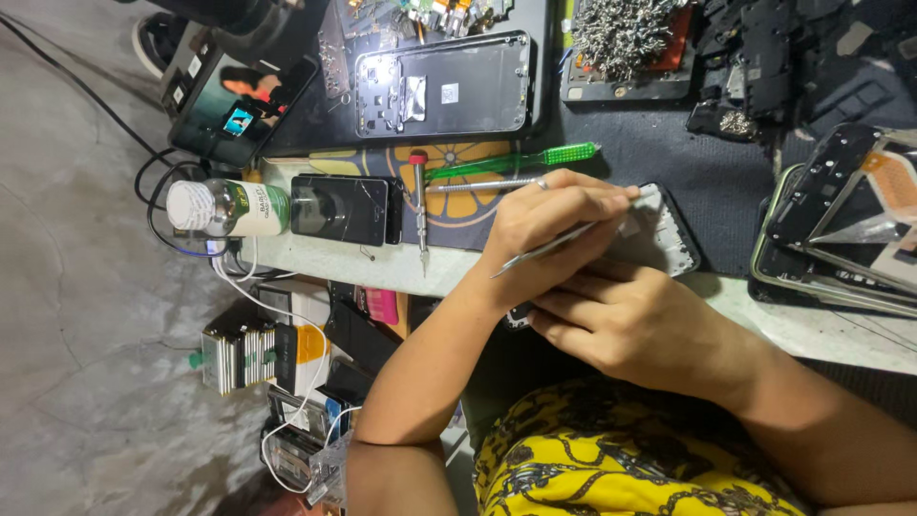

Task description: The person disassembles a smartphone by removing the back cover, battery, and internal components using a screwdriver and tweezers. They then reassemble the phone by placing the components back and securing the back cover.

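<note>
The left hand (544, 225) is closed around thin metal tweezers (549, 247), pinched between thumb and fingers, with the tips pointing to the near left. The right hand (635, 325) lies just near of it, fingers curled against the near edge of a phone frame (669, 244) and holding it down on the bench (325, 258). The frame sits at the bench's near edge, partly hidden under both hands; only its right end with a dark rim shows clearly. Whether the tweezers touch the frame cannot be told.

Left of the hands a red-capped screwdriver (420, 205) lies on a mat with an orange-slice print (458, 186), and a green toothbrush (521, 160) rests across the same mat, just far of the left hand. Further left is a dark phone (344, 208) with a cracked screen, and beside it a white bottle (229, 207) lying on its side. Far of the mat lies an open phone back (444, 91) with its inner parts showing. A tray of small metal parts (626, 38) stands at the far edge, right of that. A stack of screens and frames (841, 220) fills the right side. Below the bench on the left are boxes (277, 354) and white cables (258, 296) on the floor. The person wears a yellow patterned garment (611, 459).
</note>
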